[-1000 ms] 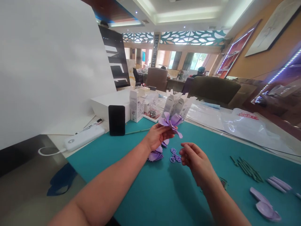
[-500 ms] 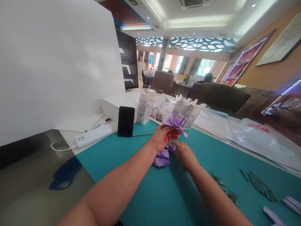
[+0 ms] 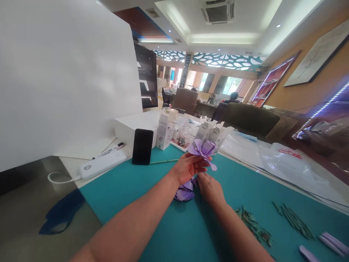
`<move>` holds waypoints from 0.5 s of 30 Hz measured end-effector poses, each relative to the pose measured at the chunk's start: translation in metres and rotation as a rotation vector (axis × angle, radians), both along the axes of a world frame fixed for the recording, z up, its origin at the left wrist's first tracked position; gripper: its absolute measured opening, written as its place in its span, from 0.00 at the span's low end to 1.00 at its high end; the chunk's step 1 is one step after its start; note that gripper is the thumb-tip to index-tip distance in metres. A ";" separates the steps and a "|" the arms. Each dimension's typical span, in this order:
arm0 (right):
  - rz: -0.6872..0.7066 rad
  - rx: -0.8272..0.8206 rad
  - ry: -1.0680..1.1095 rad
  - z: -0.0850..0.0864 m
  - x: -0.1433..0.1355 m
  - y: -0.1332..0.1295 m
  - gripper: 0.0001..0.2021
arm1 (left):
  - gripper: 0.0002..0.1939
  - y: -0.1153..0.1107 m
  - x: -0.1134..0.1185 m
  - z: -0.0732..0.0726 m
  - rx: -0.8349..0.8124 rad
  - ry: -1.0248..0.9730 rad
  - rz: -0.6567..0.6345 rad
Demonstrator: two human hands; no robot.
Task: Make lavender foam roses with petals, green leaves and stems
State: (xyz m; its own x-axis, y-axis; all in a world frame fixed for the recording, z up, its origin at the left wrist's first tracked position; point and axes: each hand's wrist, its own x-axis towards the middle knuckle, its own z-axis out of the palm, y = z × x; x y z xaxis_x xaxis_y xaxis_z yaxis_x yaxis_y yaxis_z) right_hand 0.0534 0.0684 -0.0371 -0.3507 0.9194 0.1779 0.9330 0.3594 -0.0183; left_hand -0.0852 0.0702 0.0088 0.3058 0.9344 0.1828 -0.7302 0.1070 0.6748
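Observation:
My left hand (image 3: 188, 168) is raised above the mat, its fingers closed under a purple artificial flower (image 3: 202, 148) with spread petals. One petal of the flower hangs down over the fingertips. Just below, a pile of loose purple petals (image 3: 184, 193) lies on the green mat (image 3: 160, 222), partly hidden by my left wrist. My right hand (image 3: 211, 188) is low beside that pile, its fingers curled together against the edge of a petal. What sits between those fingertips is hidden.
Green sepal-like pieces (image 3: 252, 223), green stems (image 3: 296, 220) and rolled purple pieces (image 3: 332, 243) lie at the right. Behind stand a black phone (image 3: 142, 146), white boxes (image 3: 165, 131) and plastic bags (image 3: 280, 156). A white power strip (image 3: 103, 164) is at the left.
The camera view has tilted up a little and shifted. My right hand has moved closer to the petal pile, covering more of it. My left hand still holds the flower.

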 end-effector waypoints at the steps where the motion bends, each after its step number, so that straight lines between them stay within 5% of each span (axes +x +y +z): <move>1: -0.020 0.029 0.034 0.001 0.003 -0.002 0.14 | 0.15 0.000 0.000 -0.001 0.010 0.015 -0.024; 6: -0.051 0.222 0.493 0.022 0.036 -0.013 0.14 | 0.20 -0.003 0.003 -0.004 0.090 0.100 -0.134; 11: -0.154 -0.054 1.080 0.055 0.072 -0.039 0.16 | 0.21 -0.009 0.010 -0.004 0.098 0.188 -0.161; 15: -0.211 -0.147 1.400 0.068 0.075 -0.062 0.17 | 0.21 -0.012 0.016 -0.007 0.088 0.237 -0.168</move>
